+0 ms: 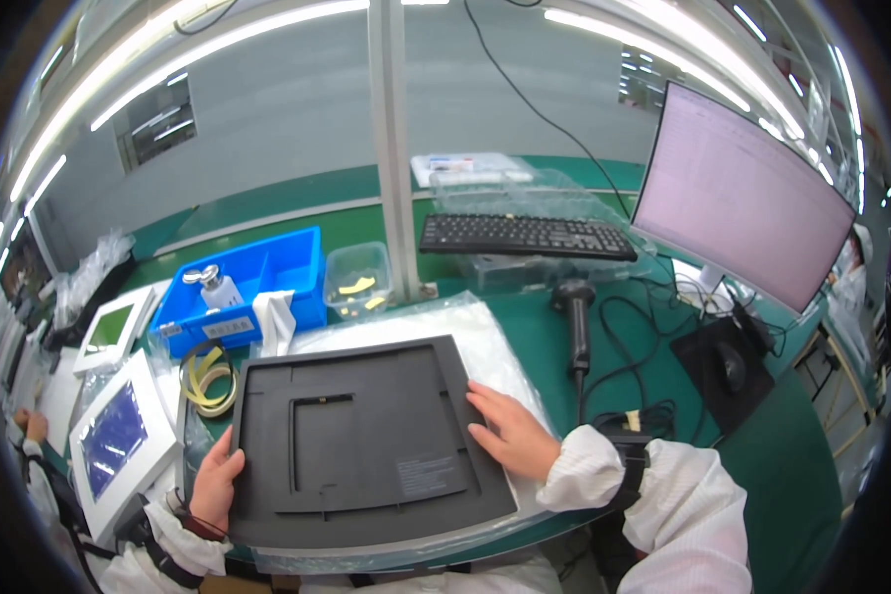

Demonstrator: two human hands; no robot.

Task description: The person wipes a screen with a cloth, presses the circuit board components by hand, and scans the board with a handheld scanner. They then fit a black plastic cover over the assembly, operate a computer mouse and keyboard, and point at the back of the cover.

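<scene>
A black display frame (376,431) lies back side up before me, with a raised rim, a recessed square outline and a small printed patch. Its left edge is in my left hand (216,485), the thumb on top and the other fingers partly hidden beside or under it. My right hand (510,431) rests on the right edge, fingers stretched out and slightly apart. Under the frame is a white padded sheet (475,332) in clear plastic. Rolls of yellowish tape (211,386) lie just past its left corner.
Left are two white-bordered display frames, one with a blue screen (115,439), one green (110,332). Behind stand a blue bin (302,287) with a pump bottle and a clear tub (358,272). Scanner (576,332), keyboard (525,236), monitor (742,193) and mouse (730,366) stand right. Someone's hand (36,427) shows far left.
</scene>
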